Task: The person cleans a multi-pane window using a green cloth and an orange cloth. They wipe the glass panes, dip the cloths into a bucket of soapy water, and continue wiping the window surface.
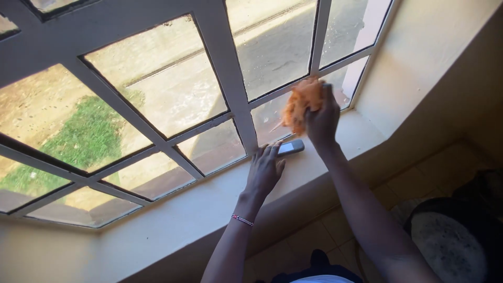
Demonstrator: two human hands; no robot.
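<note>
My right hand (323, 121) grips a crumpled orange cloth (299, 103) and presses it against a lower pane of the window (272, 118), near the white frame bar. My left hand (264, 169) rests flat on the cream windowsill (220, 196), fingers spread, its fingertips touching a small grey phone (291, 147) that lies on the sill just below the cloth. A beaded bracelet (242, 219) circles my left wrist.
The window has a white grid of bars (225, 68) with several panes, showing grass and pavement outside. A cream wall (435, 57) stands at the right. Below are a tiled floor (367, 209) and a dark round stool (450, 241).
</note>
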